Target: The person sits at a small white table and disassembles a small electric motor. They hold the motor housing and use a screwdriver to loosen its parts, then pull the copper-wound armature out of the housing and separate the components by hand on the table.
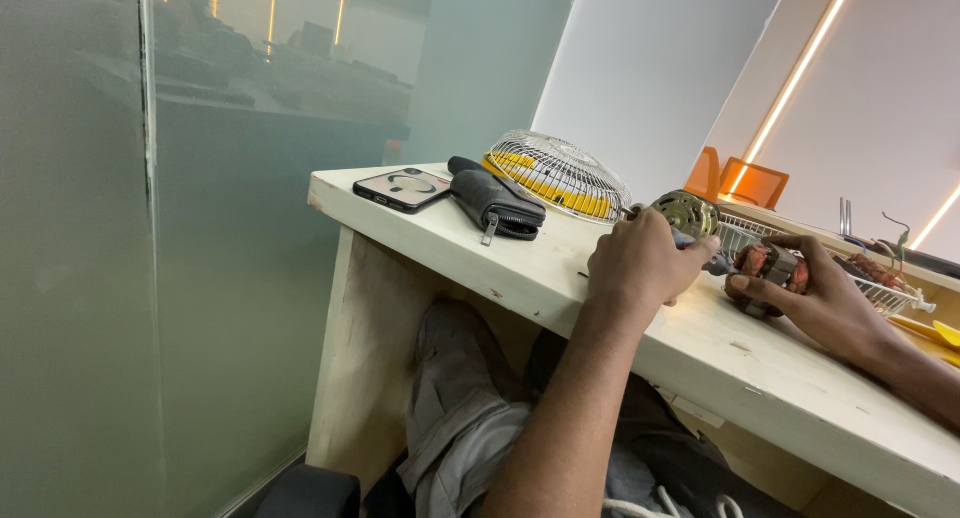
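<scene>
Motor stator [768, 267]: copper windings and metal core, cupped in your right hand [812, 293] just above the counter [600, 288], steadied there so the other part can meet it
Rotor part [686, 214]: brassy, round, at the tips of your left hand [640, 263], its dark shaft aimed at the stator
Left hand: curled tight round the rotor part's shaft, wrist braced on the counter edge for control
Right hand: fingers wrapped round the stator, closed on it
Fan guard [558, 174]: wire dome lying flat behind your left hand, set aside out of the work
Wire tray [880, 290]: behind the stator, loose parts in it, too small to tell
Phone [402, 188] and dark pouch [496, 204]: parked at the far corner, well apart from your hands
</scene>
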